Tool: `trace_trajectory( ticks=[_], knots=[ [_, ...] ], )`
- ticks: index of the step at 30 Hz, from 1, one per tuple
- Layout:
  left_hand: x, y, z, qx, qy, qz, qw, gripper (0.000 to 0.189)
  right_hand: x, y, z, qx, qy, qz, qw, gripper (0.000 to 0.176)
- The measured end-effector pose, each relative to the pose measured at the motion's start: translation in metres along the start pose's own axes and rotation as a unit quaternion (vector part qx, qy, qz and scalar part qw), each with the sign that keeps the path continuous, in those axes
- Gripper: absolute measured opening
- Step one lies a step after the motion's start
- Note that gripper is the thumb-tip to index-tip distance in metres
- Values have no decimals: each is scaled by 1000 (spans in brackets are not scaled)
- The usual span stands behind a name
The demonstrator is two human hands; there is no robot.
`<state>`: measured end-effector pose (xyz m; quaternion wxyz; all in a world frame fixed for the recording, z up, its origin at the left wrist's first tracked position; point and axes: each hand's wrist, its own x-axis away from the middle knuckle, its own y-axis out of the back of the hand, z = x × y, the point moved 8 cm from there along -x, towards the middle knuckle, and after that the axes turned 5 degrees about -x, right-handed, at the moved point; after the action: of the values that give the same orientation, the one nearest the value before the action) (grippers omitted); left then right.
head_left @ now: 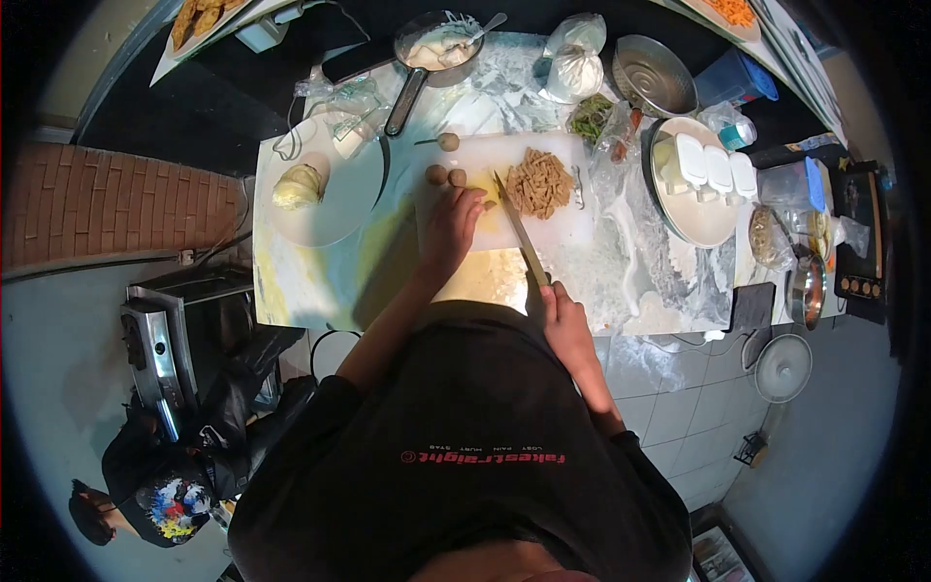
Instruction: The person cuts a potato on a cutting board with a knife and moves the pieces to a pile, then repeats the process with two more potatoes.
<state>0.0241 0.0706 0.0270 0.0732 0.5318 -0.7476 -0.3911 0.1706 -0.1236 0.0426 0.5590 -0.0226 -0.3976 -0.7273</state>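
Observation:
My right hand (pixel 564 315) grips the handle of a long knife (pixel 525 233). Its blade points away from me over the white cutting board (pixel 572 228), beside a pile of light-brown strips (pixel 540 184). My left hand (pixel 460 218) rests on the board left of the blade, fingers bent and pressed down. A small brown piece (pixel 490 205) shows at its fingertips; how much they hold is hidden. Just beyond that hand lie two small brown balls (pixel 436 175), possibly meatballs. Another ball (pixel 448 142) sits near the board's far edge.
A round white board (pixel 320 218) with a cabbage (pixel 299 185) stands left. At the back are a pan (pixel 438 48), a bag of white powder (pixel 576 70) and a metal bowl (pixel 656 76). A plate (pixel 700 228) holds white-lidded containers (pixel 690 160). Another person (pixel 160 480) is at lower left.

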Motion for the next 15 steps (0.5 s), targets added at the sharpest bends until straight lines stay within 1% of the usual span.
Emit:
trace_trajectory(
  ticks=[2,3,5,9,11,12,14,15],
  knots=[
    [-1,3,-7,6,-83,-9,996,20,4,1,-1,-5,14,-3,1000,39],
    [-4,4,-6,6,-84,-9,996,20,6,3,-2,-5,14,-4,1000,39],
    [-5,-1,-14,-19,-149,37,988,25,10,5,-6,-15,6,8,1000,38],
    [-9,0,-19,-29,-149,51,987,19,22,16,-20,-6,26,-9,1000,38],
    [-7,1,-9,-39,-120,22,992,13,27,19,-23,28,24,4,999,39],
    [-6,1,-9,-38,-121,24,992,13,28,20,-21,28,22,3,999,39],
    [-4,3,-2,-8,-77,27,997,14,27,18,-12,38,21,22,999,40],
    [-3,6,-1,-9,-78,27,997,14,25,16,-10,37,21,22,999,40]
  ],
)
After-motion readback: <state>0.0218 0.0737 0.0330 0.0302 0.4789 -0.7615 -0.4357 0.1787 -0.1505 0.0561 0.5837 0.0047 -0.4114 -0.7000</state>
